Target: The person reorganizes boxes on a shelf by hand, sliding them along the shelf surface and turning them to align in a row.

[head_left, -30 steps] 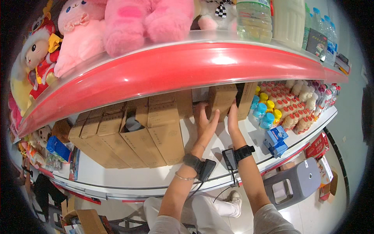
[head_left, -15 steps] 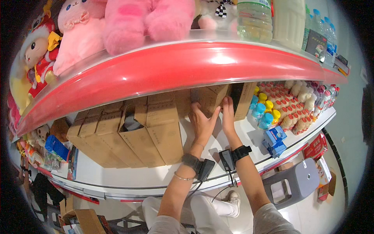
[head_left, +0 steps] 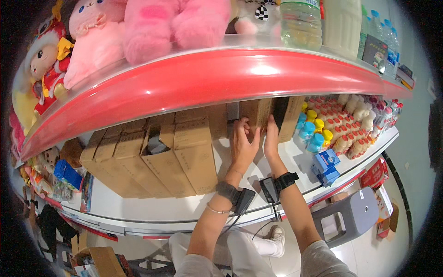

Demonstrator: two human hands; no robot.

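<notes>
A brown cardboard box point(head_left: 257, 112) stands at the back of the white lower shelf, under the red upper edge. Against its left side, my left hand point(head_left: 245, 144) is closed with bent fingers. My right hand point(head_left: 271, 137) presses its straighter fingers along the right side, so the box sits between both hands. The box's top is hidden by the shelf above. A further cardboard box point(head_left: 291, 119) stands just right of my right hand, a dark gap beside it. To the left, several upright cardboard boxes point(head_left: 196, 157) form a row; one has an opening in its front.
The red shelf edge point(head_left: 207, 76) overhangs my hands, with plush toys point(head_left: 154, 32) and bottles point(head_left: 301, 25) above. Small drink bottles point(head_left: 344, 129) and blue cartons point(head_left: 326, 166) stand at right. A grey stool point(head_left: 350, 212) is below the shelf.
The box between my hands has turned, so a narrower side faces me. My left hand has moved slightly right, its fingers now more bent. My right hand has shifted little.
</notes>
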